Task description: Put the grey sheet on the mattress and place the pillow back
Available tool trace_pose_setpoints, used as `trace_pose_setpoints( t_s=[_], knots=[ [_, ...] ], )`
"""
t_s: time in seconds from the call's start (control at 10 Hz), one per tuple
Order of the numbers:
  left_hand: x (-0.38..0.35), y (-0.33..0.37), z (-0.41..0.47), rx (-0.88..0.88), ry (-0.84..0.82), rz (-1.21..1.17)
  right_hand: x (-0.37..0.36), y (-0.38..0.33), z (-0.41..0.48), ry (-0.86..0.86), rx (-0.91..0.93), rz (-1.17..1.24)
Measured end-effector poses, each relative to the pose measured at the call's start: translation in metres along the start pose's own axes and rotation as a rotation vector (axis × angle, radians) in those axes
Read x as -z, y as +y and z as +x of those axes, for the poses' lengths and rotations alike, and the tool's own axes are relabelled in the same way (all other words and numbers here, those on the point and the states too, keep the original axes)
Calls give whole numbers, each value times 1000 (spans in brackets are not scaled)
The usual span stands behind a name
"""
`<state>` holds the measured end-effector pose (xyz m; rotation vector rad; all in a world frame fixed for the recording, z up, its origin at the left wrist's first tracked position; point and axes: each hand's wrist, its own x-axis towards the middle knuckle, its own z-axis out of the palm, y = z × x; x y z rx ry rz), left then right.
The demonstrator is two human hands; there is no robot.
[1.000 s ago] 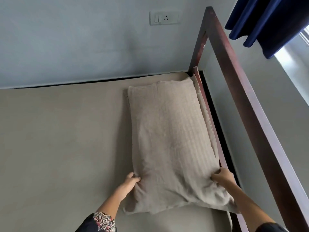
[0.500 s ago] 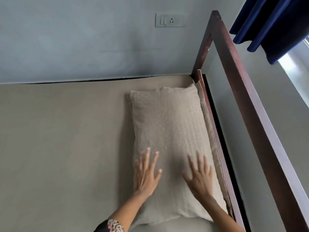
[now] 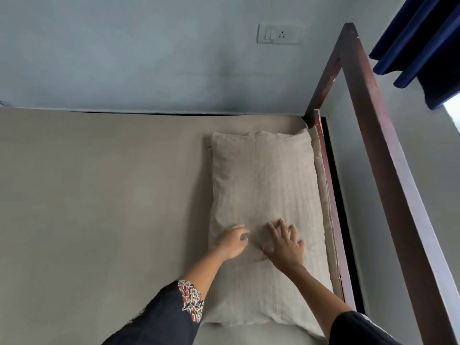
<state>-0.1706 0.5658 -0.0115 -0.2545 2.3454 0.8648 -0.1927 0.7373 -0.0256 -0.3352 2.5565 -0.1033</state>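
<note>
Grey-beige cloth covers almost the whole lower part of the view: the grey sheet [image 3: 99, 195] lies smooth and flat over the mattress, from the left edge across to the wooden frame on the right. The pillow [image 3: 263, 175], in a pale, faintly ribbed case, lies on top of the sheet at the right side of the bed. Its long side runs along the frame's low inner rail [image 3: 326, 185], with a narrow strip of sheet showing between the two. Its far end sits just short of the far right corner of the mattress.

Both hands are on the near half of the pillow, close to each other. The left hand [image 3: 232, 241] rests palm down near the pillow's left edge, its fingers loosely bent and pointing right; nothing shows in its grip. The right hand [image 3: 283, 242] lies flat with its fingers spread wide, pressing on the fabric. A soft crease in the case runs between them. The left arm wears a dark sleeve with a patterned cuff [image 3: 190, 300].

A tall bed frame post and rail [image 3: 388, 150] of dark reddish wood slants along the right. Beyond the bed is a pale blue-grey wall [image 3: 124, 58] with a white switch and socket plate [image 3: 278, 34], and a dark blue curtain [image 3: 423, 38] hangs at the far right.
</note>
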Motion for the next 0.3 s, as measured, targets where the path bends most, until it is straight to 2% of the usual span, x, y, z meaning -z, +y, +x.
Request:
trace_pose_setpoints(
  t_s=[0.1, 0.2, 0.3],
  knots=[
    [16, -10, -41, 95, 64, -81, 9, -20, -21, 26, -104, 133],
    [29, -33, -83, 155, 181, -136, 7, -51, -41, -40, -178, 238],
    [39, -65, -122, 222, 216, -91, -3, -83, -60, -141, -104, 222]
  ],
)
